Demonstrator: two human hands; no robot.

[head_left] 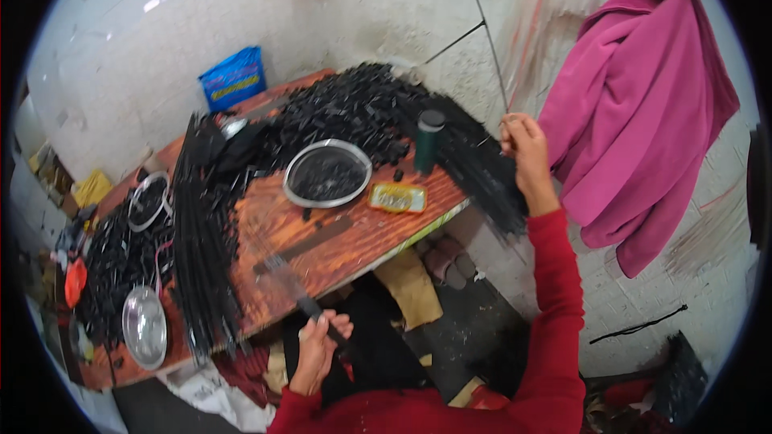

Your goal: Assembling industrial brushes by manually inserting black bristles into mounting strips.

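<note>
My right hand [527,145] is raised at the right, fingers closed on a thin dark cord [492,60] that runs up the wall. Below, at the table's front edge, my left hand [320,347] is closed round a dark, flat strip-like thing [309,307]. Its far end blurs over the tabletop, so its kind is unclear. On the wooden table [322,253] are a round metal bowl [328,174] of small black pieces, a small yellow-rimmed tray [397,198] and a dark green bottle [429,142].
A heap of short black pieces [346,104] covers the table's back. Long black strips [197,241] lie at the left, others [474,161] at the right. An oval metal dish [145,327] sits near the front left. A pink garment [639,112] hangs on the wall; slippers [446,261] lie below the table.
</note>
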